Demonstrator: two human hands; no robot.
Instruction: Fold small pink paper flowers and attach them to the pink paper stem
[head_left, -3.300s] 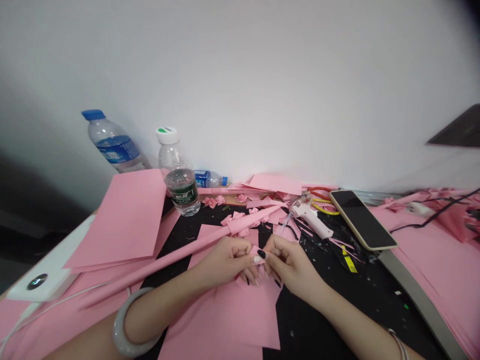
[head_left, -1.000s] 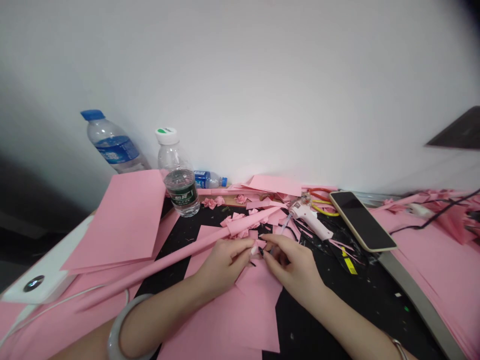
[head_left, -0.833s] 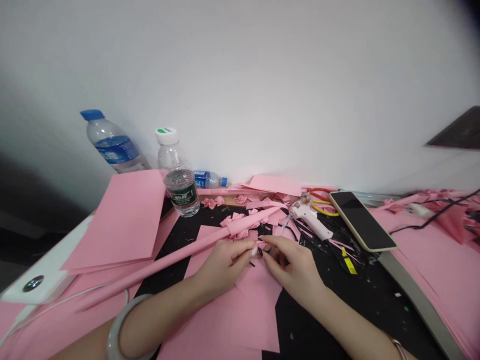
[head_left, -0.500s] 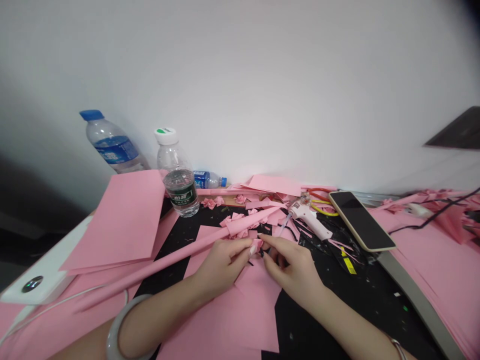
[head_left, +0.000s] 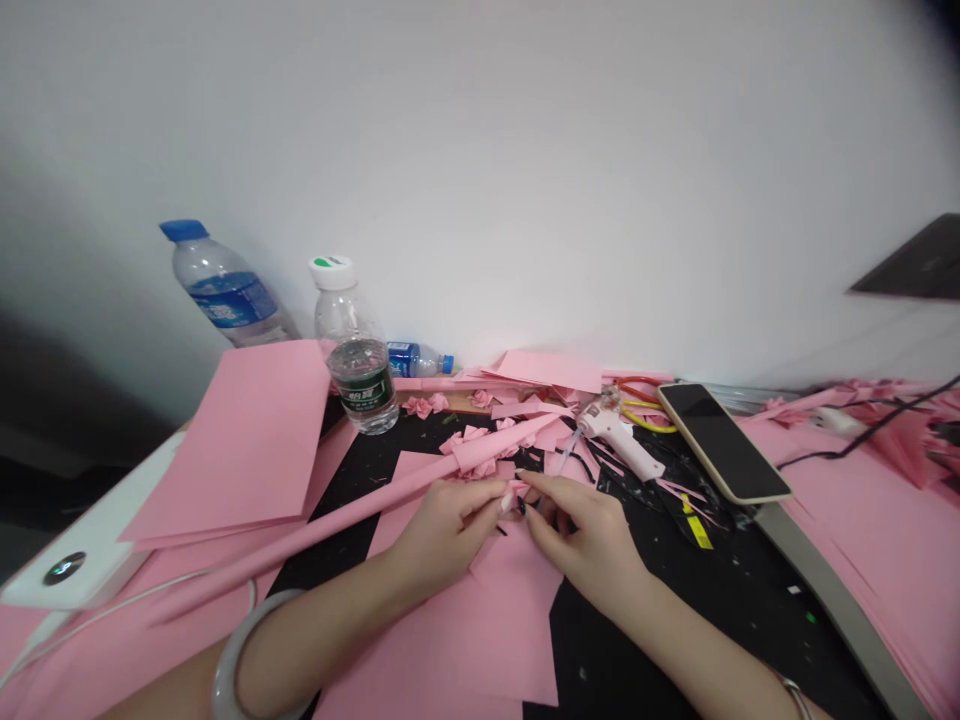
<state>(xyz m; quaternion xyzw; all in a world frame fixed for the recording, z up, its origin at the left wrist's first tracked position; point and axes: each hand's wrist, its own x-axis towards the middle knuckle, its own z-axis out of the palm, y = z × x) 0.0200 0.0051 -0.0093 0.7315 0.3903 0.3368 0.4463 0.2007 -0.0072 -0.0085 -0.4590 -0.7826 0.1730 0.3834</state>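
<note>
Between my fingertips is a small folded piece of pink paper (head_left: 517,488), mostly covered by the fingers. My left hand (head_left: 454,520) pinches it from the left, and my right hand (head_left: 585,520) pinches it from the right. Under both hands lie flat pink paper sheets (head_left: 450,640). Just beyond the hands, a long rolled pink paper tube (head_left: 360,505) runs diagonally, with several small pink paper roses (head_left: 471,437) near its upper end. A white glue gun (head_left: 621,440) rests to the right of my right hand.
Two water bottles (head_left: 358,370) stand at the back left; a smaller bottle (head_left: 420,359) lies by the wall. A phone (head_left: 724,445) and yellow-handled scissors (head_left: 649,418) are at the right. A white device with a cable (head_left: 82,570) and stacked pink paper (head_left: 240,440) sit left.
The fingertips have shifted slightly on the small paper piece, and less of it shows now. Arms and surroundings look the same.
</note>
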